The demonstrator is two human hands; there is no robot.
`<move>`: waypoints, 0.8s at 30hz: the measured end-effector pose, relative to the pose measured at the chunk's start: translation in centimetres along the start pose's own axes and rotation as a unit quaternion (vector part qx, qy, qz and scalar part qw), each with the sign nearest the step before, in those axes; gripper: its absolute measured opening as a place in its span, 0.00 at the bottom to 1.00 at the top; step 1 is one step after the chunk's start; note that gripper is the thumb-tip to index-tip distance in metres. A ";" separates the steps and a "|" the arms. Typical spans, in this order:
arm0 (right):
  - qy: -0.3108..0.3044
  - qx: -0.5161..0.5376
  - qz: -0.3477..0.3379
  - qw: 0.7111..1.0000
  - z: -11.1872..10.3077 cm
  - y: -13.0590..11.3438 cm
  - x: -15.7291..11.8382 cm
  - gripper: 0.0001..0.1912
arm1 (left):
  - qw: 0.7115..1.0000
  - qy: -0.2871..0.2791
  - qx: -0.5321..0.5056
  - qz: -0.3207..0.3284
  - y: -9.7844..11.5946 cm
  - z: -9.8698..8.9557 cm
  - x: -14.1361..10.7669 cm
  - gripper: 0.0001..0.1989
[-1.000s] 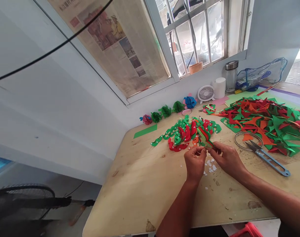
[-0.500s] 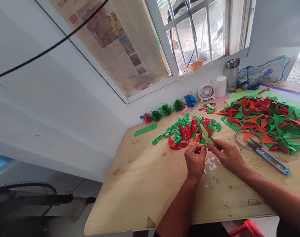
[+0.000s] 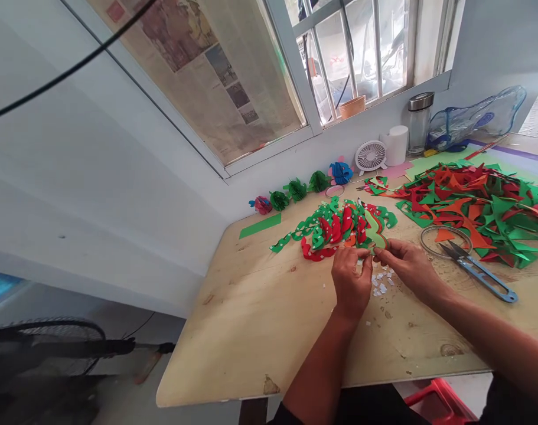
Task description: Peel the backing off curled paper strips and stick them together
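Note:
My right hand [image 3: 406, 262] pinches the lower end of a curvy green paper piece with a red edge [image 3: 375, 233]. Close beside it, my left hand [image 3: 352, 276] has thumb and fingertips pressed together at the same end; what they hold is too small to make out. Just beyond my hands lies a heap of wavy red and green paper shapes [image 3: 335, 227] dotted with small white squares. Small white paper bits [image 3: 380, 287] are scattered on the wooden table [image 3: 246, 319] below my fingers.
Blue thread snips [image 3: 485, 277] and a metal ring [image 3: 423, 248] lie right of my hands, before a pile of red, green and orange scraps [image 3: 494, 206]. Along the wall stand paper figures [image 3: 296, 189], a small fan [image 3: 370, 157], a white roll [image 3: 397, 145] and a glass jar [image 3: 420, 127].
The view has shifted slightly. My left fingers have turned inward and closed nearer to my right fingertips at the paper's lower end.

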State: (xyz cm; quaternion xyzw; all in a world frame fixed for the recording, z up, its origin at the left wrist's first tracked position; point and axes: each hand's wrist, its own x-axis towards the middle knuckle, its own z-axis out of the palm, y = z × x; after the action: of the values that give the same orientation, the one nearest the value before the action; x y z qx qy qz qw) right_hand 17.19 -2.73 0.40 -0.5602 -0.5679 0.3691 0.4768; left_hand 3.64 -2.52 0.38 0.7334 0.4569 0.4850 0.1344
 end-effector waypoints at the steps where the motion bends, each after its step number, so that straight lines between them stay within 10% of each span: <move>1: -0.002 0.007 0.003 1.000 0.0 -0.1 0.0 0.13 | 1.000 -0.002 0.011 0.006 0.0 0.1 0.0 0.03; 24: -0.019 -0.014 0.004 1.000 0.1 0.3 0.0 0.16 | 0.988 -0.009 0.131 0.078 -0.8 0.6 -0.3 0.04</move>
State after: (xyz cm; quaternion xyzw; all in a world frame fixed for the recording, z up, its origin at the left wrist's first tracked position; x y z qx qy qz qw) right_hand 17.23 -2.66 0.06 -0.5619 -0.5795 0.3738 0.4569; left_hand 3.66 -2.20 -0.54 0.7825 0.4565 0.4234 0.0027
